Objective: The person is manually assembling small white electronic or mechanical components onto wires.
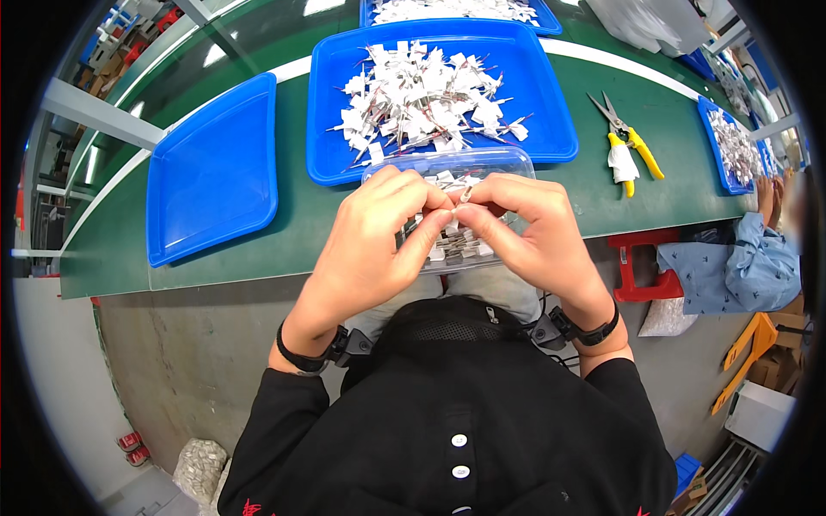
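My left hand (374,236) and my right hand (529,232) meet over a clear plastic box (508,159) at the front edge of the green table. Between their fingertips they pinch one small white-tagged part (465,194). The box holds several more of these small tagged pieces (460,245), partly hidden by my fingers. Just behind it a blue tray (344,163) carries a large pile of white-tagged wire parts (426,99).
An empty blue tray (211,176) lies at the left. Yellow-handled snips (626,138) lie right of the middle tray. More blue trays with parts (731,146) stand at the far right and back. Another person's sleeve (757,258) is at the right, by a red stool (641,271).
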Action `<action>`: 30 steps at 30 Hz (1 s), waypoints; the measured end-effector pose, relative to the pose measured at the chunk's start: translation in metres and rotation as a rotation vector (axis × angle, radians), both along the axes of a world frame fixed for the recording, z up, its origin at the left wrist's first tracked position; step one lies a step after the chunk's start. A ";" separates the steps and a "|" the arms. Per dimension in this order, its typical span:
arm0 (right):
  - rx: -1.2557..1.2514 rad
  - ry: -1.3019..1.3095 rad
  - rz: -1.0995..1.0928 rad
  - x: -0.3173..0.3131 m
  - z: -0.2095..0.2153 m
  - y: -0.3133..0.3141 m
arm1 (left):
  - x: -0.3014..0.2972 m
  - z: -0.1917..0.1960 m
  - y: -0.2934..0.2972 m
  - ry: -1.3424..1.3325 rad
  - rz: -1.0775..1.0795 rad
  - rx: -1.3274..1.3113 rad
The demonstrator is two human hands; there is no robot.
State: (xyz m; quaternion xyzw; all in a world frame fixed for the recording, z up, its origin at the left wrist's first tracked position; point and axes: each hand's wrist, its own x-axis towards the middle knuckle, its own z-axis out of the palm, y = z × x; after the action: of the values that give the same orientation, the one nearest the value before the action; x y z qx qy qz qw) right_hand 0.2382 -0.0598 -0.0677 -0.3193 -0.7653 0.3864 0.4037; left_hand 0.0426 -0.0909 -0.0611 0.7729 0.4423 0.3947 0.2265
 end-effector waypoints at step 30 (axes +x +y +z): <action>0.294 -0.691 0.050 -0.019 -0.014 0.020 | -0.010 -0.010 0.013 -0.237 0.210 -0.245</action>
State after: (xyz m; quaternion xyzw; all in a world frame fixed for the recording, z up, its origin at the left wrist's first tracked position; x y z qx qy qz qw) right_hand 0.2196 -0.0398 -0.0821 -0.3508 -0.9112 0.1517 0.1536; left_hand 0.0326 -0.0779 -0.0715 0.6373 0.5353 0.4476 0.3271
